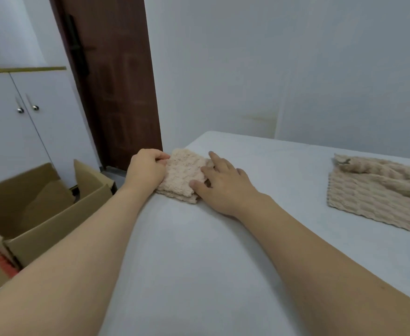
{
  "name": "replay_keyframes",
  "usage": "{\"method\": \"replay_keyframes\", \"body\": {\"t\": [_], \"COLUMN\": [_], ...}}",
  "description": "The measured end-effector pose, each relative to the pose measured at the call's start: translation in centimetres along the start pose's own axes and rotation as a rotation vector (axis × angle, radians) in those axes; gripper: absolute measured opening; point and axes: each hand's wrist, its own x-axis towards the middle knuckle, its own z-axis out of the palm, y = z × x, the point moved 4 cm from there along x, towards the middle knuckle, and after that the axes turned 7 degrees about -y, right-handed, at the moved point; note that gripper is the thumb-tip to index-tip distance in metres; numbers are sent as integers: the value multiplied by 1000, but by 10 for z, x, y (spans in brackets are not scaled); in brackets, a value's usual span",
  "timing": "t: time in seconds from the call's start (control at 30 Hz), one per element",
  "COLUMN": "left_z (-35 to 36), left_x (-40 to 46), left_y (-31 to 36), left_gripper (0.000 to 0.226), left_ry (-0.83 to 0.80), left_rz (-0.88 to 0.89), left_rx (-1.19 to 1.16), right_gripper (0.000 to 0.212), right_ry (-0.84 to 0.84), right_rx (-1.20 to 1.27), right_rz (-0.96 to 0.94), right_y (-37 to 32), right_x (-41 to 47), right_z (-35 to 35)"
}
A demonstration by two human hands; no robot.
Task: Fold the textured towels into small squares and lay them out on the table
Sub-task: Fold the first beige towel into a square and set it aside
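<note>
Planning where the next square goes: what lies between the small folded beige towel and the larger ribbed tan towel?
Only bare white table and the right hand, per the head view.

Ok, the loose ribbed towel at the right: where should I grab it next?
Probably the near left corner of the ribbed towel: it lies flat and square on the table. Come in from the left with the right hand, avoiding the bunched far edge.

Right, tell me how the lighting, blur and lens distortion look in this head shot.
Head view: soft, even light with faint shadows on the table; wide-angle bending bows the door; the folded towel looks slightly soft, and the unfolded towel is cropped at the right edge.
</note>
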Motion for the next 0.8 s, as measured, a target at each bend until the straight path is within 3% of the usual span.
{"method": "replay_keyframes", "body": {"t": [0.13,0.2,0.3,0.37,0.43,0.63,0.8], "left_z": [0,3,13,21,26,27,24], "left_x": [0,-3,-11,-11,-9,-9,-12], "left_y": [7,16,19,15,11,6,10], "left_gripper": [31,32,40,47,54,70,73], "left_ry": [34,5,-260,-466,-554,-524,-509], "left_rz": [152,286,316,260,226,147,170], "left_rx": [306,319,267,402,487,441,517], "right_gripper": [103,113,114,113,112,111,111], "right_ry": [-156,-179,-211,-249,-284,-312,-186], "right_rx": [36,12,7,-11,-28,-43,-18], "right_rz": [26,52,77,80,77,50,-4], "right_y": [2,3,5,5,7,15,11], "right_x": [-1,0,2,2,3,3,-5], "right_z": [10,12,12,12,11,10,10]}}
